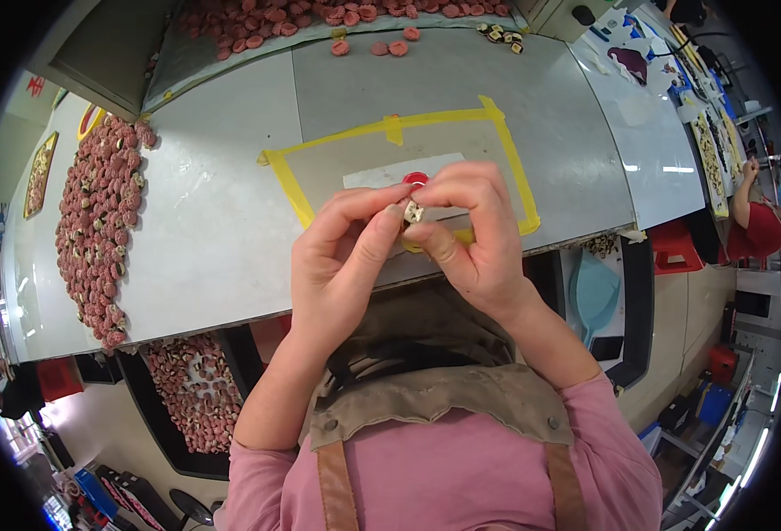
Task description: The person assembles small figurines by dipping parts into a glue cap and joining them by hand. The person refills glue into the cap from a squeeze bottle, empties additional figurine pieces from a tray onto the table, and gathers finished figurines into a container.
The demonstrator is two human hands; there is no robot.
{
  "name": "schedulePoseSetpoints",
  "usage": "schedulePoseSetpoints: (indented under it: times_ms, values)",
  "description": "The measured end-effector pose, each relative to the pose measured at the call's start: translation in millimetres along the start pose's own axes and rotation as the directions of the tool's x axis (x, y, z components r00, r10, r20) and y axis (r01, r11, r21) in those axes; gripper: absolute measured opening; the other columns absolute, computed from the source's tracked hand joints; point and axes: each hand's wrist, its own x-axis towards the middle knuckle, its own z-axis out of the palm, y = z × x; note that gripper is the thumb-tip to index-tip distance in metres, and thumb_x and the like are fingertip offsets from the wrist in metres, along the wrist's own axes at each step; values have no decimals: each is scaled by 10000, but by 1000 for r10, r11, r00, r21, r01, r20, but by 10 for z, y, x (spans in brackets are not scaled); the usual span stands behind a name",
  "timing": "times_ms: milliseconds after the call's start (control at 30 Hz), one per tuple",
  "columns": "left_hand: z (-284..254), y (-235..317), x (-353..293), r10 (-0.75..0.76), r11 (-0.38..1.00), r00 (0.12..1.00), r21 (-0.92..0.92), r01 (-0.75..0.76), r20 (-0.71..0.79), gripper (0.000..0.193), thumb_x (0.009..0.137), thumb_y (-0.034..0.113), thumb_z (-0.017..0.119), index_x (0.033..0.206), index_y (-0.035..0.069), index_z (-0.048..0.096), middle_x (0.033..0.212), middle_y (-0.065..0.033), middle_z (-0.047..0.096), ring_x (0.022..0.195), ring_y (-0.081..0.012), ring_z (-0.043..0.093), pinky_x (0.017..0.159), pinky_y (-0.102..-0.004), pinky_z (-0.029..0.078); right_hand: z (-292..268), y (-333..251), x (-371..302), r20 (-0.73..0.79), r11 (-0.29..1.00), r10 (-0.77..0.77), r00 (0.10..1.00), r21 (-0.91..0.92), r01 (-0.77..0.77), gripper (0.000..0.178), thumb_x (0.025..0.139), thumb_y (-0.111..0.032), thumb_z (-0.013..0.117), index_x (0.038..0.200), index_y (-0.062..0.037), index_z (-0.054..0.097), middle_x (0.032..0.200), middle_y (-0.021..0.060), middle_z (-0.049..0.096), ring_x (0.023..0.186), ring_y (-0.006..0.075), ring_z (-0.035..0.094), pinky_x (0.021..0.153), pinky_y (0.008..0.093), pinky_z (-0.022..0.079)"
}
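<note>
Cream and dark, one piece (413, 212) sits pinched by left hand (342, 243) and right hand (479, 230); yellow tape (516, 168) marks the table (213, 212); pink pieces (98, 226) lie left.

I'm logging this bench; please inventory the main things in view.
Table: one, grey, middle
Tape: several strips, yellow, on table
Sheet: one, white, inside tape
Round thing: one, red, mid-table
Trays: two, black, below table edge
Lumps: many, pink, on table, in left tray
Chunks: several, black and cream, table's far side
Dustpan: one, blue, in right tray
Co-worker: one, red top, far right
Small piece: one, pale, in hand
Apron: one, brown, bottom
Left hand: one, bare, pinching piece
Right hand: one, bare, pinching piece
</note>
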Motion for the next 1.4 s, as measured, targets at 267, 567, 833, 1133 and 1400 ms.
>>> schedulePoseSetpoints:
  times_ms: [267, 567, 833, 1133, 1400]
  values:
    - [72, 30, -44, -95, 984, 995, -151, 92, -12, 548, 884, 40, 607, 1373, 19, 363, 1026, -98, 606, 943, -134, 594, 829, -264, 494, -45, 10, -15, 103, 995, -16, 995, 102, 5, 308, 788, -145, 722, 1049, -51, 587, 1051, 103, 548, 945, 247, 555, 818, 328, 478]
    - [149, -116, -45, 103, 967, 994, 239, -92, -36, 504, 805, -11, 660, 1274, 8, 477, 979, -71, 608, 884, -115, 595, 808, -250, 491, 68, 58, -29, 1, 997, -64, 998, -36, 64, 347, 664, 70, 649, 979, -50, 568, 968, 88, 546, 870, 267, 533, 738, 349, 483]
    - [14, 123, 44, 56, 882, 996, 471, -16, -73, 380, 845, 9, 609, 1219, 8, 540, 1003, -97, 619, 948, -149, 586, 845, -279, 475, -142, -9, 95, 94, 998, -30, 995, -47, 34, 372, 738, -3, 685, 1092, -50, 582, 1065, 121, 558, 979, 294, 555, 825, 371, 474]
    - [-1830, 430, 670, 334, -442, 935, 896, 44, 119, 258, 935, 182, 519, 1145, 58, 602, 1111, -116, 586, 1043, -275, 543, 907, -388, 422, -925, 1117, 641, 36, 880, 84, 996, -472, -58, 159, 895, -131, 546, 1008, -27, 586, 956, 141, 550, 878, 326, 556, 797, 371, 458]
    - [-1933, 349, 1162, 343, -517, 927, 855, 49, 154, 204, 938, 252, 508, 1021, 89, 600, 952, -79, 601, 934, -273, 562, 785, -390, 424, -938, 1759, 1232, 0, 765, 154, 988, -632, -119, 189, 878, -154, 575, 1045, -72, 537, 1017, 123, 541, 928, 316, 570, 771, 407, 482]
